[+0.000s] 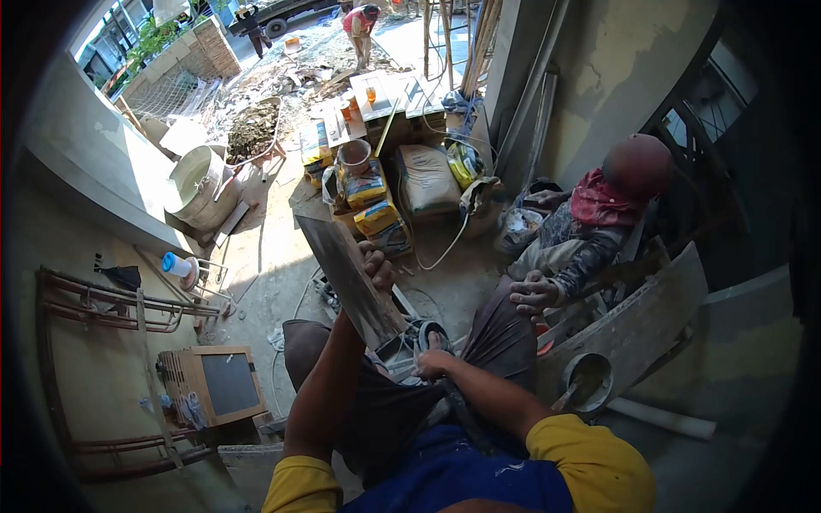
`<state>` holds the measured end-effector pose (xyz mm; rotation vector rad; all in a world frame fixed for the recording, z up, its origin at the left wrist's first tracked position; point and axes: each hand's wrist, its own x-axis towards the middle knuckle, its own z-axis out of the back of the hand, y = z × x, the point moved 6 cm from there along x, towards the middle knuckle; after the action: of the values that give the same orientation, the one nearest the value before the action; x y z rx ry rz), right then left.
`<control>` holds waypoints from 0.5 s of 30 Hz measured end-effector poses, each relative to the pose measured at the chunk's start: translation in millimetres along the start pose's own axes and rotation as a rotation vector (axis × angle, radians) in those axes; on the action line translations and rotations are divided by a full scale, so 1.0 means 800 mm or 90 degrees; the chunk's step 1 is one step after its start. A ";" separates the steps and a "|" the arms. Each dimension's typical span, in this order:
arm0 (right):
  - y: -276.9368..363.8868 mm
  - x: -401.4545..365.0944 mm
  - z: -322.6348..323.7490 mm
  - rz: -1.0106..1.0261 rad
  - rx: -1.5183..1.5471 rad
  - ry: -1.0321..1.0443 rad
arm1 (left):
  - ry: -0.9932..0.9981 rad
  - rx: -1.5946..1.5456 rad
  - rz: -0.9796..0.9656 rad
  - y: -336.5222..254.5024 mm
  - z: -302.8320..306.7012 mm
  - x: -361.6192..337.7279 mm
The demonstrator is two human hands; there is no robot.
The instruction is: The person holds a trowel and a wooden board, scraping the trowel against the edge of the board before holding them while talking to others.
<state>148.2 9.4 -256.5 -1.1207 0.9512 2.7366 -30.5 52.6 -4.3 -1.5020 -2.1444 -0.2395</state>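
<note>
My left hand (pixel 376 263) is raised in front of me, its fingers closed around the edge of a long, flat grey board (pixel 340 274). The board is tilted, its upper end leaning away to the left and its lower end near my feet. Between my thighs, my right hand (pixel 432 364) is low with curled fingers; what it holds, if anything, is hidden. Just beyond it is my sandaled foot (pixel 434 340). A co-worker's hand (pixel 534 293) is by my right knee, apart from my own hands.
The co-worker (pixel 590 214) sits close on the right, beside a leaning board (pixel 629 329). A bucket (pixel 587 381) stands at my right. Ahead are stacked bags (pixel 428 178) and a large tub (pixel 203 186). A wooden-framed cabinet (pixel 224 380) lies left. Another person (pixel 359 34) bends outside.
</note>
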 end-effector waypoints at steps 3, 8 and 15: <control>-0.006 0.012 -0.010 0.019 0.013 -0.001 | 0.000 0.000 -0.002 0.000 0.001 0.001; 0.000 0.007 -0.001 0.013 0.063 0.023 | 0.002 -0.001 -0.001 -0.001 0.001 0.000; 0.003 0.002 0.002 0.007 0.057 0.017 | 0.007 0.004 0.000 -0.004 -0.003 0.000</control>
<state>145.7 8.4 -255.3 -1.1428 1.0745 2.6655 -32.6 50.6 -1.6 -1.4939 -2.1355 -0.2403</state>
